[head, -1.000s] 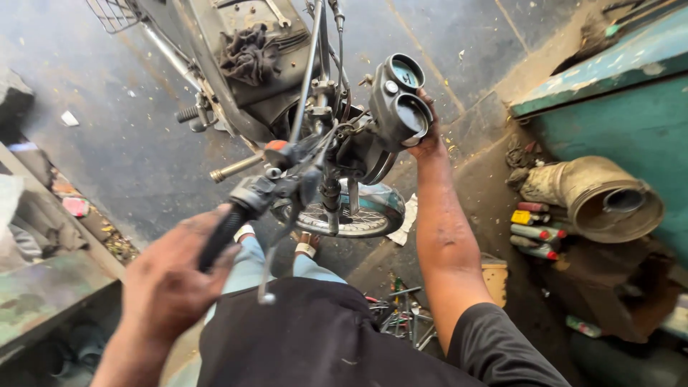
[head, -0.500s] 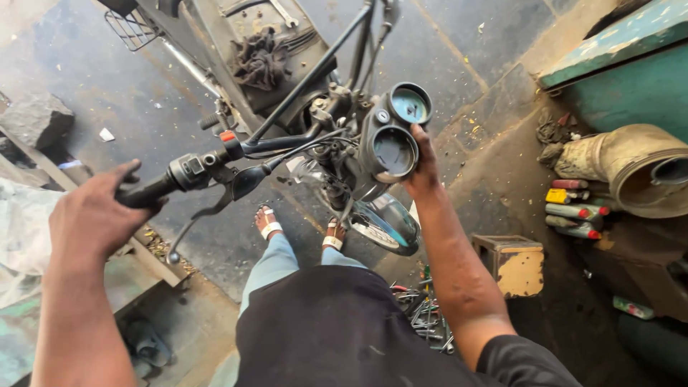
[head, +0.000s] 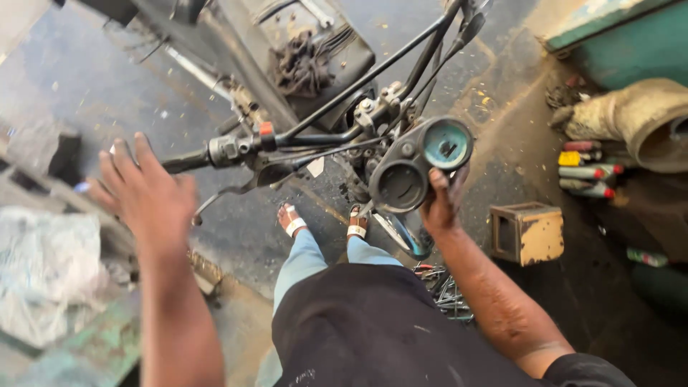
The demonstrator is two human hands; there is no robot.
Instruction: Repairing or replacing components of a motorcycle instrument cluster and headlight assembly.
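Note:
A stripped motorcycle stands in front of me, its handlebar [head: 337,107] running from centre to upper right. My right hand [head: 441,204] grips the twin round gauge cluster [head: 419,165] from below. My left hand [head: 143,193] is spread with its fingers apart, just left of the black handlebar grip [head: 188,160], and holds nothing. The clutch lever [head: 229,192] hangs under the grip. My sandalled feet [head: 322,221] stand beside the front wheel [head: 408,236].
A rusty yellow box [head: 529,233] sits on the oily floor to the right. Coloured spray cans [head: 588,170] and a tan duct pipe [head: 638,118] lie by a teal cabinet [head: 631,36]. Loose metal tools [head: 448,290] lie near my legs. A bench with cloth [head: 43,265] is at left.
My left hand has let go of the handlebar grip and spread its fingers. The handlebar has swung, and my right hand has stayed on the gauge cluster.

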